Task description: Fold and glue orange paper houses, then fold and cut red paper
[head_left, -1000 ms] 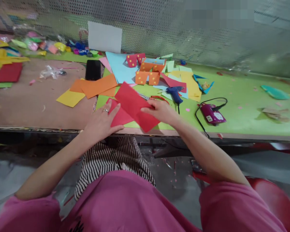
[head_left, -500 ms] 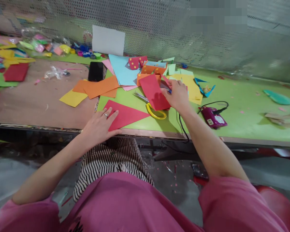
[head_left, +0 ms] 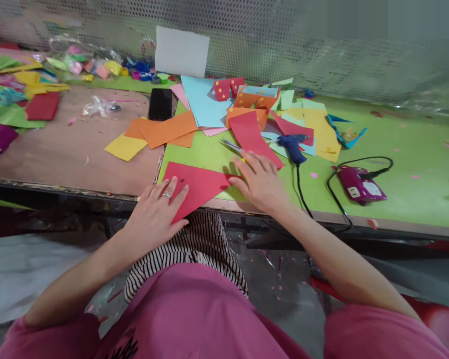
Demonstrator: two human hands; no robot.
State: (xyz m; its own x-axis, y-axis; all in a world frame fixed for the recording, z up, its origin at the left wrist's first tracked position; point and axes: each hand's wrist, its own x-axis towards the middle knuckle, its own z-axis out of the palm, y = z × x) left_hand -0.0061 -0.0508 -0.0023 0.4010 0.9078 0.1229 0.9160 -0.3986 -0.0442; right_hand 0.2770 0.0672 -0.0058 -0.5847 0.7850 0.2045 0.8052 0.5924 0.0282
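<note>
My left hand (head_left: pixel 155 214), with a ring on one finger, lies with fingers spread on a red paper triangle (head_left: pixel 200 184) at the table's front edge. Over the triangle's pointed right end is my right hand (head_left: pixel 262 184), its fingers apart; whether the fingertips touch the paper I cannot tell. Beneath that hand the scissors (head_left: pixel 231 144) are mostly hidden, with the blades and a bit of yellow handle showing. Just behind lies a red paper strip (head_left: pixel 252 134). A blue glue gun (head_left: pixel 294 149) rests to the right, its nozzle pointing right.
Orange paper pieces (head_left: pixel 172 128), a yellow piece (head_left: pixel 125 147) and a black phone (head_left: pixel 160 104) lie left of centre. Behind are light blue paper (head_left: pixel 204 104) and an orange dotted paper piece (head_left: pixel 256 97). A purple power box (head_left: pixel 361 185) with a black cable sits at right.
My right hand has come away from the glue gun and moved to the triangle's tip, over the scissors. The glue gun now lies uncovered. My left hand stays on the triangle.
</note>
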